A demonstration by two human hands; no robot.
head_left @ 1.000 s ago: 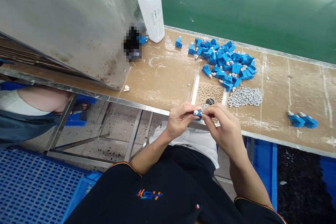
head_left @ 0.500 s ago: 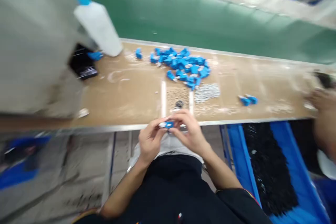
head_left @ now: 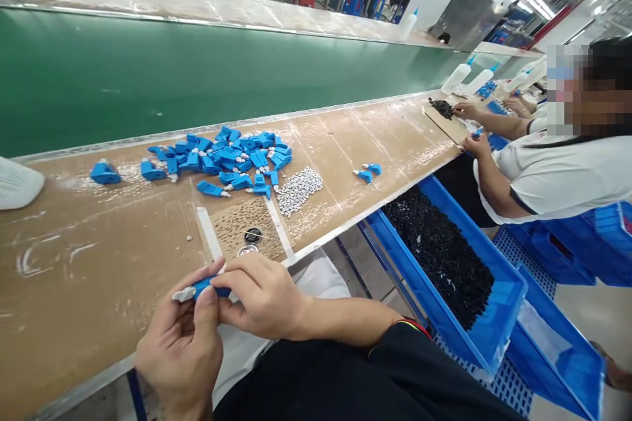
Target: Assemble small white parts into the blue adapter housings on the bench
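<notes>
A small blue plastic piece with a whitish tip (head_left: 201, 287) is held between my two hands at the table's near edge. My left hand (head_left: 180, 355) grips it from the left, thumb on top, the pale tip sticking out leftward. With bent fingers, my right hand (head_left: 266, 297) pinches its right end; what those fingertips cover is hidden. Just beyond the hands lies a speckled brown sheet (head_left: 237, 222) between white strips, bearing a small round black dish (head_left: 253, 235) with a thin stick across it. Behind is a heap of similar blue pieces (head_left: 227, 156).
Small grey-white bits (head_left: 299, 189) lie right of the sheet, then two blue pieces (head_left: 368, 172). A white bottle (head_left: 18, 184) is at the left edge. A green belt (head_left: 197, 75) runs behind. Below right stands a blue bin (head_left: 511, 299) of black parts. A co-worker (head_left: 557, 171) sits at right.
The view has swung to the right, bringing the co-worker and the far hall into sight. Both hands still hold the blue piece, now appearing further left and closer.
</notes>
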